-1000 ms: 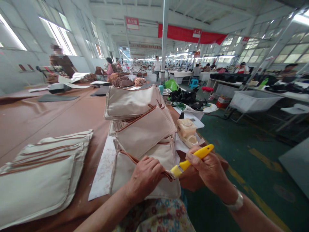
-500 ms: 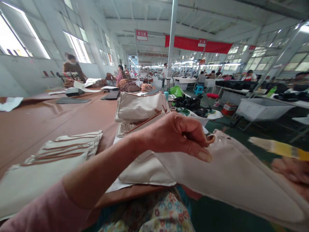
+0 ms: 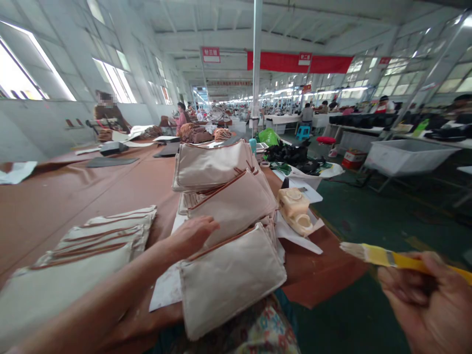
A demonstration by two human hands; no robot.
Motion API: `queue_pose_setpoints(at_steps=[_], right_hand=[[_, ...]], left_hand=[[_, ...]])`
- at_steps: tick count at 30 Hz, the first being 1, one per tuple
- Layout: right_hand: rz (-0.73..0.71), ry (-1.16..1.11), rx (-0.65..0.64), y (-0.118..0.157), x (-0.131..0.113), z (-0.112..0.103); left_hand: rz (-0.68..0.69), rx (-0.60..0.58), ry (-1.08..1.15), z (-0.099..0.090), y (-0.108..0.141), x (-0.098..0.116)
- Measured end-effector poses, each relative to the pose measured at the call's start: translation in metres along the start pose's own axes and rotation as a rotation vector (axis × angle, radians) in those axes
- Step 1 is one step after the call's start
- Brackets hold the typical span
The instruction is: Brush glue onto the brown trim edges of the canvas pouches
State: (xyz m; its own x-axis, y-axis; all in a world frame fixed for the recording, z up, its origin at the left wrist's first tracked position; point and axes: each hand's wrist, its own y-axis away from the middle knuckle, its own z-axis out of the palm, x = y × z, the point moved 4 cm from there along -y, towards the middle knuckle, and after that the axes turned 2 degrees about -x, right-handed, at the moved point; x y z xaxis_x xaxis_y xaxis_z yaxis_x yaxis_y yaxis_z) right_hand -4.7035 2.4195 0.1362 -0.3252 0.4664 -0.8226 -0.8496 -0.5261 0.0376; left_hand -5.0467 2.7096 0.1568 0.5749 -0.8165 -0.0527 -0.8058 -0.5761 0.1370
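Observation:
My right hand, at the lower right, is closed around a yellow-handled brush, whose pale bristles point left. My left hand holds nothing that I can see. Its fingers reach right, against a cream fabric pouch with brown edging in the stack. Nearer to me, another cream pouch lies tilted, overhanging the table's front edge above my lap. More cream pouches are piled behind. Beyond the right side of the stack stands a stained plastic container with an open mouth.
A row of overlapping cream pouches lies at the left on the brown-covered table. Black scraps fill a bin past the container. Farther right stands a white tub on legs. Several people work in the background.
The pouch that my left hand held out to the right now lies at the front of the stack. My left hand has moved left; the brush has come more fully into view.

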Motion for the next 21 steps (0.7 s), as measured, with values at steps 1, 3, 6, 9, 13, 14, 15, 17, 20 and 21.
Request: queue_pose_setpoints(at_steps=[1,3,6,9,13,14,15,17,20,21], right_hand=[[0.055,-0.027,0.025,0.003,0.005,0.009],[0.113,-0.074,0.058,0.007,0.014,0.024],[0.108,-0.057,0.066,0.009,0.027,0.037],[0.128,0.021,0.047,0.005,0.048,0.039],[0.126,0.08,-0.03,-0.012,0.086,0.041],[0.11,0.094,-0.038,-0.017,0.095,0.042],[0.093,0.112,-0.042,-0.022,0.104,0.043],[0.07,0.147,-0.043,-0.031,0.12,0.046],[0.047,0.21,-0.068,-0.042,0.135,0.049],[0.031,0.238,-0.078,-0.044,0.136,0.049]], left_hand=[[-0.021,0.02,0.054,0.004,-0.008,0.012],[-0.105,0.055,0.124,0.015,-0.028,0.037],[-0.239,0.081,0.158,0.037,-0.06,0.064],[-0.348,0.095,0.207,0.058,-0.081,0.076],[-0.366,0.103,0.286,0.074,-0.09,0.085],[-0.367,0.106,0.307,0.076,-0.089,0.087],[-0.372,0.109,0.331,0.078,-0.088,0.089],[-0.381,0.109,0.392,0.081,-0.085,0.091],[-0.347,0.079,0.539,0.086,-0.081,0.09],[-0.316,0.062,0.603,0.088,-0.08,0.09]])
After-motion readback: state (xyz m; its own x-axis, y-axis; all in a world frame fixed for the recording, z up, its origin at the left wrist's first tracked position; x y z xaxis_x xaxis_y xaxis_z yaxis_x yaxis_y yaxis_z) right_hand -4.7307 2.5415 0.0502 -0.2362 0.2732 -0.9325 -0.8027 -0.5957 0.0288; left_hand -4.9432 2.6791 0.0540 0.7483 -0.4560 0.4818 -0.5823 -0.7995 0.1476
